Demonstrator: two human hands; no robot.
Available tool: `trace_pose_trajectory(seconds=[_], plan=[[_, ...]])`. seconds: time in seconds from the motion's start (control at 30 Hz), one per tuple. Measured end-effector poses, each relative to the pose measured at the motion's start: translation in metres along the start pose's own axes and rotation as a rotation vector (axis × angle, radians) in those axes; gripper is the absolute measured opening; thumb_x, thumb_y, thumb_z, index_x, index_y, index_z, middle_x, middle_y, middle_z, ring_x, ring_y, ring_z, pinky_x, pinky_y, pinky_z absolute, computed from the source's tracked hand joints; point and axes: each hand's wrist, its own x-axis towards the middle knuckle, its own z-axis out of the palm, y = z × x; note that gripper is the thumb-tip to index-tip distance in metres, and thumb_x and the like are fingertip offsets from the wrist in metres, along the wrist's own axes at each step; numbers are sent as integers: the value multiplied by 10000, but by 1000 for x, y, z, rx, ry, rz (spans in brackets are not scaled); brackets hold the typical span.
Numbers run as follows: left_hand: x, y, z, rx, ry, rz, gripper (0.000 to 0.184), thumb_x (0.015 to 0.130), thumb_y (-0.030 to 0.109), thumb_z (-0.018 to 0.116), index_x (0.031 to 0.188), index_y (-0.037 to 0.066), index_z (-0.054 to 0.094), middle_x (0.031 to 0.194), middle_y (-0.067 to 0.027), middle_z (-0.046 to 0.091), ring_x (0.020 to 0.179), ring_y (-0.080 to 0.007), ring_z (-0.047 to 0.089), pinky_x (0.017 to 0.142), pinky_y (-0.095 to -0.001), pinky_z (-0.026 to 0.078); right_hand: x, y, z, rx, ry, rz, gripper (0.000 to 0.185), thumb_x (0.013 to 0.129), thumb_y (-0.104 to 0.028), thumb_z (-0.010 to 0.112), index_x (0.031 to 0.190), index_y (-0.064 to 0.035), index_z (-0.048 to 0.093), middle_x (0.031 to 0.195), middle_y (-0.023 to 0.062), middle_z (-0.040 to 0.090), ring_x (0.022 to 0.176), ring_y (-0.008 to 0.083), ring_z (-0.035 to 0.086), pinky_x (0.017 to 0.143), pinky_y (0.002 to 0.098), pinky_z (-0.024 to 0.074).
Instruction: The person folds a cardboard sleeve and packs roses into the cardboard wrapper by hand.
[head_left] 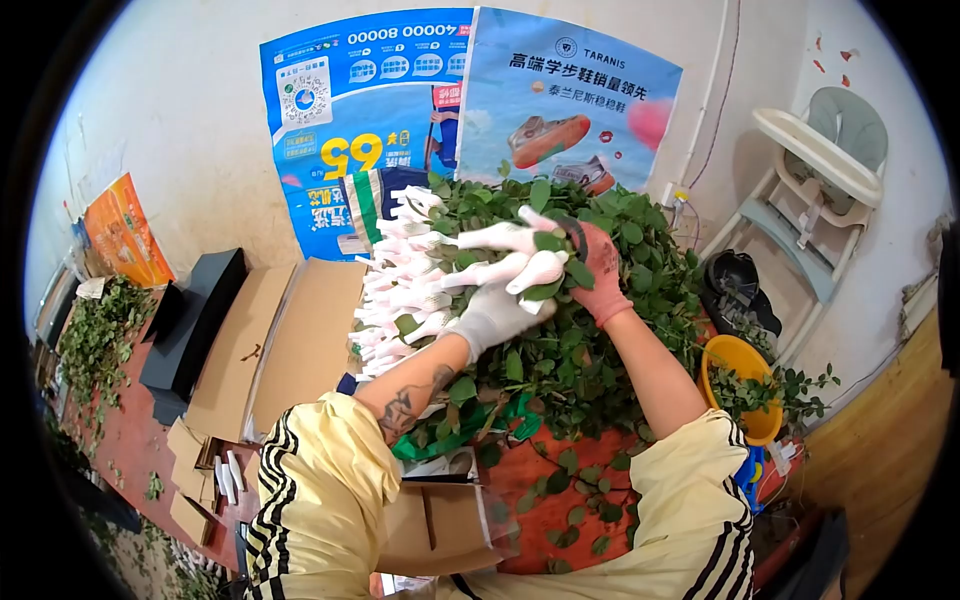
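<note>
A big heap of leafy green stems lies on the red table, with many white foam-net sleeved heads pointing left. My left hand, in a light grey glove, reaches over the stems just below several sleeved heads; its fingers are partly hidden under them. My right hand, in a pink glove with dark fingertips, is closed around leafy stems beside the white sleeved heads. These heads lie between and above my two hands.
Flattened cardboard and a dark box lie to the left. A yellow basket holds leaves at the right, near a high chair. Loose leaves and an open carton are in front.
</note>
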Motion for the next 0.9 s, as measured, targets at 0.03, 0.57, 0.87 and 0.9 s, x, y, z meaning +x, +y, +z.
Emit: trace_pose_trajectory(seconds=[0.03, 0.57, 0.87, 0.9], plan=[[-1, 20, -17, -364, -177, -305, 572, 745, 461, 647, 1167, 84, 558, 1069, -163, 589, 1063, -303, 550, 921, -398, 429, 3, 1, 2, 2, -2, 0, 484, 680, -146, 694, 1128, -44, 541, 1049, 168, 584, 993, 369, 547, 873, 438, 434], [9, -57, -70, 387, -445, -416, 584, 738, 225, 609, 1293, 116, 460, 1183, -153, 535, 1074, -329, 552, 954, -445, 389, 64, 9, -61, -33, 337, -70, 369, 744, -117, 708, 1071, -15, 571, 963, 139, 651, 897, 285, 636, 789, 369, 498], [48, -19, -46, -1579, -38, -370, 348, 923, 162, 469, 1258, 78, 428, 1126, -30, 530, 1008, -149, 548, 861, -278, 449, 13, -20, -21, -13, 101, -17, 503, 703, -185, 675, 1157, -24, 534, 1119, 211, 541, 1082, 387, 502, 894, 439, 431], [49, -51, -6, -1781, -148, -111, 305, 974, 163, 381, 1268, 93, 428, 1111, -26, 530, 1012, -132, 546, 847, -265, 461, 4, -10, -14, -132, 108, -44, 566, 695, -220, 683, 1192, -14, 510, 1194, 237, 491, 1155, 403, 445, 951, 462, 395]])
